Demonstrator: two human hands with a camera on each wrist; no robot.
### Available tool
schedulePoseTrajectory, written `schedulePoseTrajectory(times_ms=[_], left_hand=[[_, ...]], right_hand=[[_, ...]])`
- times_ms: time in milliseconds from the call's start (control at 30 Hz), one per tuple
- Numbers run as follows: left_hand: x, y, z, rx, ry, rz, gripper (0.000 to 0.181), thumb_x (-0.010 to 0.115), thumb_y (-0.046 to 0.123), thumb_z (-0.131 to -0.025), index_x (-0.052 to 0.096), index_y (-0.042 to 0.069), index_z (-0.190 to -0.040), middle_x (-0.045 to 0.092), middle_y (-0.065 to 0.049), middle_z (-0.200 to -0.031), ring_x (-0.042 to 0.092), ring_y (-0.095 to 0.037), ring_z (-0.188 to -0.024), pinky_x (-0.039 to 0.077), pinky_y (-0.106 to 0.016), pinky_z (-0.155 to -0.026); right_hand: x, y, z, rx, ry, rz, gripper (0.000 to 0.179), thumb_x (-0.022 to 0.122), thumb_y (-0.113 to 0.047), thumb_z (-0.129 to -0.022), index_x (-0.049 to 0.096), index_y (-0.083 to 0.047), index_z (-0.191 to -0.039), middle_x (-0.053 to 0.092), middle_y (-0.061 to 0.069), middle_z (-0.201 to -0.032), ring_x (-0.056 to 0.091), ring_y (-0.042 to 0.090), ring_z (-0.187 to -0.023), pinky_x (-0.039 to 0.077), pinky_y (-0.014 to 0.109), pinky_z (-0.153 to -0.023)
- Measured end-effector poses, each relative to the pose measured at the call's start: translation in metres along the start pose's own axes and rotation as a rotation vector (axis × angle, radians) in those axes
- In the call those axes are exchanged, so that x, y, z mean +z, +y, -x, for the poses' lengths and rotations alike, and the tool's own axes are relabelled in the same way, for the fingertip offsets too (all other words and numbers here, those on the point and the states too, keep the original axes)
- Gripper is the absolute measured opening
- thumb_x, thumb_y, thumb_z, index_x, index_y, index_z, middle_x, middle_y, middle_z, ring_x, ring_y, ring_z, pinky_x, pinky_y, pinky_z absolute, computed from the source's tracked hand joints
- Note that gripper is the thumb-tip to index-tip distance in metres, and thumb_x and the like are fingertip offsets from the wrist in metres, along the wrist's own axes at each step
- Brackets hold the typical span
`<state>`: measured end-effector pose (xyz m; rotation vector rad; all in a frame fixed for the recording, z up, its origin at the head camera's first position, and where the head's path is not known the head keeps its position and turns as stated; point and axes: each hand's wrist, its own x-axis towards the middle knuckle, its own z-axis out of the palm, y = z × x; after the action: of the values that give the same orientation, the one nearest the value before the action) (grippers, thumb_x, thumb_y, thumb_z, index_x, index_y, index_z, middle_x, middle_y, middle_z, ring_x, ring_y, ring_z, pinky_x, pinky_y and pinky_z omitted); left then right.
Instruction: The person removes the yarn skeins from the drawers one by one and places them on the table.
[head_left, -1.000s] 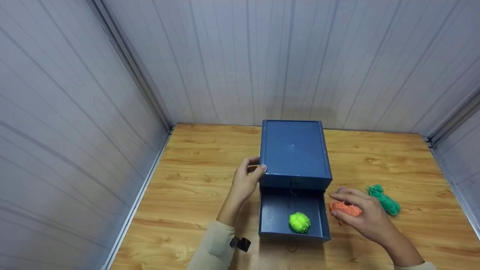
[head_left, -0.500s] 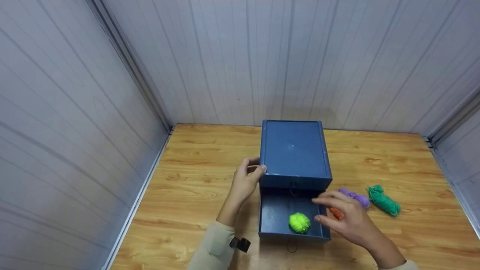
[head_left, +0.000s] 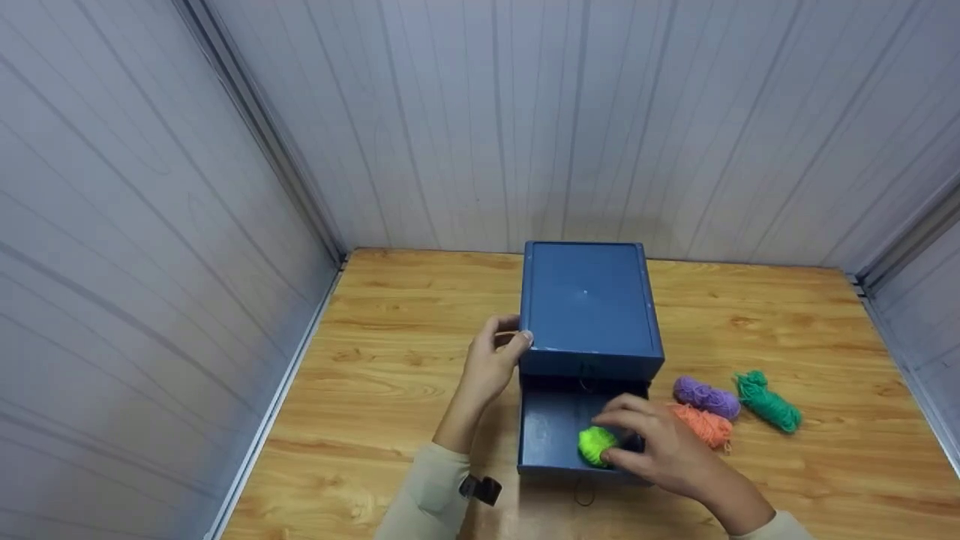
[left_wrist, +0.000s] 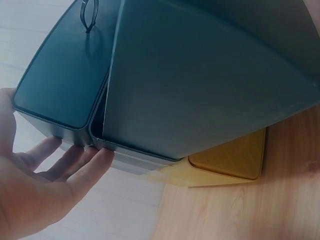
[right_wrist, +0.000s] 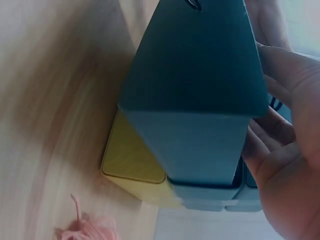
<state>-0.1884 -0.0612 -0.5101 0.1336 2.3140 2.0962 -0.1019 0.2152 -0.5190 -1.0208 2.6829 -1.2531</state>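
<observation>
My left hand [head_left: 487, 369] grips the left front edge of a blue drawer unit [head_left: 589, 296], thumb on top and fingers against the side. In the left wrist view, that hand's fingertips lie along the casing beside the pulled-out drawer. The pulled-out drawer [head_left: 547, 431] holds a neon yellow-green ball of yarn [head_left: 594, 445]. Over the drawer's right wall reaches my right hand [head_left: 667, 446], thumb and fingers spread around the ball, thumb overlapping its right side in the head view. In the right wrist view the drawer wall hides the ball.
Right of the drawer lie purple [head_left: 706, 397], orange [head_left: 703, 425] and green [head_left: 769, 403] yarn skeins on the wooden table [head_left: 397, 375]. A yellow drawer [left_wrist: 230, 155] sits below the pulled-out one. Pale panels [head_left: 450, 112] enclose the table at back and sides.
My right hand has moved left from above the orange skein, over the drawer's right wall, to the yellow-green ball. The purple and orange skeins have come into view. My left hand stays put.
</observation>
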Motion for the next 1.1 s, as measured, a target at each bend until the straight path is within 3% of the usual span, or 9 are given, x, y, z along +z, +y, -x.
schedulePoseTrajectory(times_ms=[167, 433, 633, 1100], left_hand=[[-0.001, 0.0, 0.0, -0.006, 0.001, 0.006, 0.046, 0.066, 0.029, -0.096, 0.06, 0.005, -0.134, 0.062, -0.016, -0.13, 0.061, -0.032, -0.121, 0.058, -0.041, -0.092], [-0.001, 0.0, 0.0, 0.006, 0.004, 0.005, 0.045, 0.066, 0.028, -0.097, 0.059, 0.005, -0.134, 0.063, -0.015, -0.129, 0.063, -0.031, -0.119, 0.058, -0.04, -0.09], [-0.001, 0.0, 0.001, 0.005, 0.002, 0.011, 0.045, 0.066, 0.028, -0.097, 0.059, 0.004, -0.134, 0.063, -0.016, -0.13, 0.062, -0.03, -0.119, 0.058, -0.04, -0.091], [-0.001, -0.001, 0.0, 0.0, -0.003, -0.011, 0.045, 0.066, 0.03, -0.097, 0.059, 0.006, -0.135, 0.064, -0.013, -0.13, 0.062, -0.028, -0.119, 0.057, -0.041, -0.092]], right_hand=[[0.002, 0.0, -0.006, 0.032, -0.069, 0.052, 0.028, 0.083, -0.016, -0.087, 0.076, -0.018, -0.113, 0.063, -0.012, -0.111, 0.067, 0.012, -0.093, 0.06, 0.033, -0.075], [0.002, 0.001, -0.015, 0.062, -0.189, 0.162, 0.019, 0.081, -0.024, -0.089, 0.077, -0.021, -0.107, 0.068, -0.009, -0.108, 0.067, 0.012, -0.096, 0.058, 0.032, -0.079], [0.009, 0.0, -0.018, 0.054, -0.204, 0.201, 0.015, 0.083, -0.022, -0.085, 0.079, -0.018, -0.099, 0.071, -0.008, -0.106, 0.068, 0.013, -0.096, 0.059, 0.033, -0.079], [0.009, 0.006, -0.023, -0.027, -0.232, 0.159, 0.018, 0.08, -0.014, -0.084, 0.079, -0.014, -0.102, 0.074, -0.002, -0.107, 0.07, 0.015, -0.097, 0.059, 0.034, -0.079]])
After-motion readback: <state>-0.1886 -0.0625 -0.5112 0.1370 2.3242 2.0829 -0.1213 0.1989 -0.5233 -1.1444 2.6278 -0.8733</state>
